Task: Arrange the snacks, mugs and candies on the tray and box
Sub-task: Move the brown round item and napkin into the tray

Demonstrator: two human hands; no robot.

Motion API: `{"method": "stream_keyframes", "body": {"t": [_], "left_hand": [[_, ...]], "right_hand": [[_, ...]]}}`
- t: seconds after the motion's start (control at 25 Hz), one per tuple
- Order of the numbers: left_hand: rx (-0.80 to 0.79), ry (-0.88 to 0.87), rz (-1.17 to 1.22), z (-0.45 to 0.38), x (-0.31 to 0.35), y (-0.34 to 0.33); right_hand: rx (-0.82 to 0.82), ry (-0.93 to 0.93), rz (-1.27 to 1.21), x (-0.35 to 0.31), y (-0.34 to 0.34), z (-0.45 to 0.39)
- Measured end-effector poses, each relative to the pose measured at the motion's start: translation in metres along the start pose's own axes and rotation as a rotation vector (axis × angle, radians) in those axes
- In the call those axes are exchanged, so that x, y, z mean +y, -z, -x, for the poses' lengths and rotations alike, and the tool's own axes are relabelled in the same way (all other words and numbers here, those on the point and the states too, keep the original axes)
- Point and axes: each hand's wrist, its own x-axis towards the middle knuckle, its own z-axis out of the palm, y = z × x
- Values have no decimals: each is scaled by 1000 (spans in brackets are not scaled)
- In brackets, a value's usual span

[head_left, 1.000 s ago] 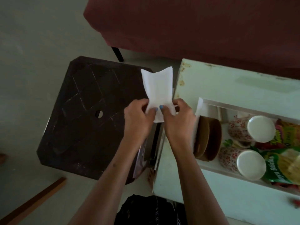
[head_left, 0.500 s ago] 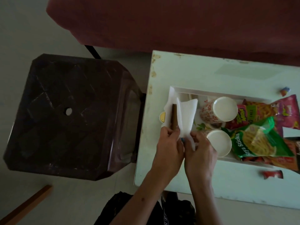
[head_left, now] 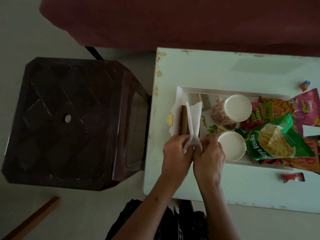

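Counted on the white table (head_left: 216, 70): one white tray (head_left: 225, 90). Two floral mugs, one at the far side (head_left: 230, 109), one nearer (head_left: 231, 146). One green Soya Sticks packet (head_left: 277, 142); at least three further snack packets beneath and beside it, exact total unclear. Two loose candies, one far (head_left: 304, 85), one near (head_left: 292, 177). Two white napkins (head_left: 194, 116). One dark stool (head_left: 72, 122) beside the table.

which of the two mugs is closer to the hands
The near mug, beside the green Soya Sticks packet; the right hand almost touches it. The far mug sits clear beyond.
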Motion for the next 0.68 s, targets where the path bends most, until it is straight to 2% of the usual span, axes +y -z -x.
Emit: {"method": "stream_keyframes", "body": {"t": [0.36, 0.68], "left_hand": [[25, 117, 20, 4, -10, 0], [6, 164, 23, 6, -21, -2]], "right_hand": [[60, 26, 5, 10, -17, 1], [39, 89, 10, 23, -22, -1]]}}
